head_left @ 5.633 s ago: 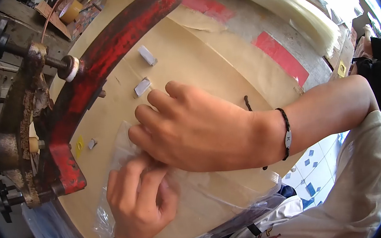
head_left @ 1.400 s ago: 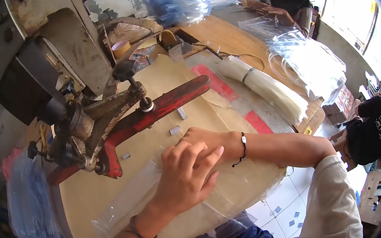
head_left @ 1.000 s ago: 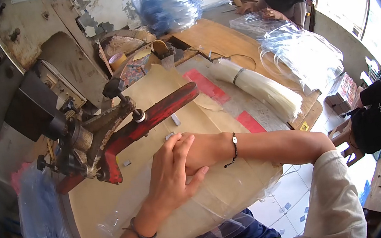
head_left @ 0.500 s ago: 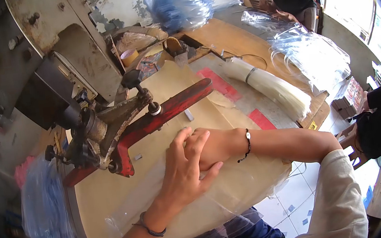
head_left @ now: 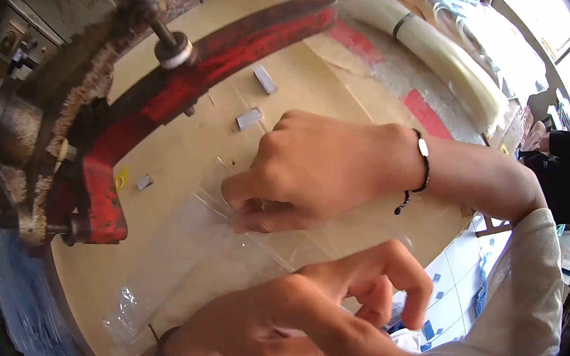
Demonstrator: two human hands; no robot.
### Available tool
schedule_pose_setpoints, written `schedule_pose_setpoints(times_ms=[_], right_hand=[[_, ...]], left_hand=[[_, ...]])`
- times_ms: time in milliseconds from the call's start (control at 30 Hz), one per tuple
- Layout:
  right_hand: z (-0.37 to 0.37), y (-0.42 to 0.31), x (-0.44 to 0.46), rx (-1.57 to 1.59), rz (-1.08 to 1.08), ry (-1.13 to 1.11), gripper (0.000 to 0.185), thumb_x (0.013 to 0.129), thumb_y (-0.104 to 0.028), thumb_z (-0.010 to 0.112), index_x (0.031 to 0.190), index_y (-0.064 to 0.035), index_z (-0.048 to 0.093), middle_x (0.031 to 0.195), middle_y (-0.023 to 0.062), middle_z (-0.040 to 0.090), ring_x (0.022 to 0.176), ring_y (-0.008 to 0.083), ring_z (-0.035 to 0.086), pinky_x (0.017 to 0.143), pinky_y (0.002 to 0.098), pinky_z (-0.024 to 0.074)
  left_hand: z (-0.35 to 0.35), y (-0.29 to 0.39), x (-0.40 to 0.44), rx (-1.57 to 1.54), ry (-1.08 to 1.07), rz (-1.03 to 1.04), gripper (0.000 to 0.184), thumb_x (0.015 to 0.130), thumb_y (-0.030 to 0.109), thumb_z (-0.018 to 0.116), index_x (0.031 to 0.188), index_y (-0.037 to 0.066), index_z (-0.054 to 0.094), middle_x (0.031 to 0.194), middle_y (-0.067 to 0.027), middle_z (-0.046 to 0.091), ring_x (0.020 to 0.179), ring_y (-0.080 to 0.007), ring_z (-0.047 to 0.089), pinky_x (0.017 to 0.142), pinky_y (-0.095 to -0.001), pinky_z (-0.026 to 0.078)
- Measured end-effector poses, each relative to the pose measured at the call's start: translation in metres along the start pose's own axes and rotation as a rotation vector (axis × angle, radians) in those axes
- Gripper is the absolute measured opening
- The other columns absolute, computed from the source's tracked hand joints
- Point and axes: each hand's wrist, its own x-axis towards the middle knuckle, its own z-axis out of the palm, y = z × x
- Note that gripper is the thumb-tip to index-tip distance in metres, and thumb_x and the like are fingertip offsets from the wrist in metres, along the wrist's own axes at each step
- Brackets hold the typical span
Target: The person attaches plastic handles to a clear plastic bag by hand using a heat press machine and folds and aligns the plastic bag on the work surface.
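Clear plastic film [head_left: 174, 250] lies across the tan-covered work surface [head_left: 93, 284]. My right hand [head_left: 319, 167] is over the film, its fingertips pinched on the film's folded edge. Lower and closer to the camera, my left hand [head_left: 314, 308] has bent fingers spread apart, with nothing visible between them. Beyond my right hand are two small pale blocks, one [head_left: 249, 118] near its knuckles and another [head_left: 265, 80] farther back. A smaller block [head_left: 144, 182] sits to the left, near the red machine arm [head_left: 189, 76].
Left of the surface hangs a stack of clear plastic sheets [head_left: 28, 299]. A banded bundle of pale strands [head_left: 435, 48] lies at the back right, near red patches [head_left: 425, 114]. At the far right is a person in black [head_left: 566, 177]; another is partly visible at the top right.
My left hand has come off my right hand and moved down and right, fingers apart. The view has tilted down and closer, so the red arm and blocks look larger.
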Motion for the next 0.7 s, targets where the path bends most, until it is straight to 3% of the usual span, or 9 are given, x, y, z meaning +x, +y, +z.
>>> schedule_pose_setpoints(times_ms=[33, 167, 267, 367, 700], right_hand=[[0.001, 0.001, 0.0, 0.003, -0.004, 0.009, 0.019, 0.097, -0.03, 0.064, 0.092, -0.0115, 0.066, 0.067, 0.0088, 0.066, 0.062, 0.0338, 0.065, 0.056, 0.0454, 0.0501], [0.003, 0.002, 0.0, 0.035, 0.003, 0.016, 0.017, 0.096, -0.029, 0.065, 0.094, -0.012, 0.067, 0.068, 0.0065, 0.068, 0.062, 0.0324, 0.066, 0.057, 0.045, 0.0508], [-0.002, -0.003, 0.001, 0.073, 0.054, -0.021, 0.03, 0.093, -0.028, 0.064, 0.08, -0.002, 0.069, 0.067, 0.0182, 0.065, 0.069, 0.0403, 0.065, 0.068, 0.0498, 0.0537], [0.003, 0.002, 0.0, -0.021, -0.028, 0.045, 0.016, 0.095, -0.028, 0.067, 0.093, -0.0115, 0.067, 0.063, 0.0076, 0.063, 0.06, 0.0333, 0.063, 0.056, 0.0453, 0.0483], [0.002, 0.002, 0.0, 0.015, -0.042, 0.049, 0.019, 0.093, -0.027, 0.071, 0.088, -0.0092, 0.065, 0.059, 0.0105, 0.058, 0.057, 0.0354, 0.057, 0.053, 0.0463, 0.0408]], left_hand=[[0.007, 0.003, 0.003, -0.027, 0.029, 0.002, 0.028, 0.091, 0.008, 0.075, 0.108, 0.028, 0.081, 0.11, -0.007, 0.057, 0.081, -0.0132, 0.052, 0.068, -0.0239, 0.044], [0.015, -0.002, 0.001, -0.096, 0.039, -0.006, 0.029, 0.09, 0.007, 0.073, 0.11, 0.027, 0.08, 0.109, -0.0072, 0.057, 0.081, -0.0136, 0.052, 0.068, -0.0243, 0.044], [0.015, -0.011, 0.0, -0.133, 0.027, -0.016, 0.031, 0.09, 0.006, 0.072, 0.111, 0.027, 0.08, 0.109, -0.0073, 0.058, 0.081, -0.014, 0.052, 0.069, -0.0246, 0.044], [0.015, -0.011, -0.004, -0.155, 0.041, -0.02, 0.032, 0.09, 0.005, 0.071, 0.112, 0.026, 0.079, 0.109, -0.0074, 0.058, 0.081, -0.0143, 0.052, 0.069, -0.025, 0.044], [0.021, -0.016, -0.008, -0.188, 0.055, -0.063, 0.036, 0.089, 0.001, 0.067, 0.116, 0.024, 0.077, 0.108, -0.0077, 0.058, 0.082, -0.0154, 0.053, 0.07, -0.026, 0.044]])
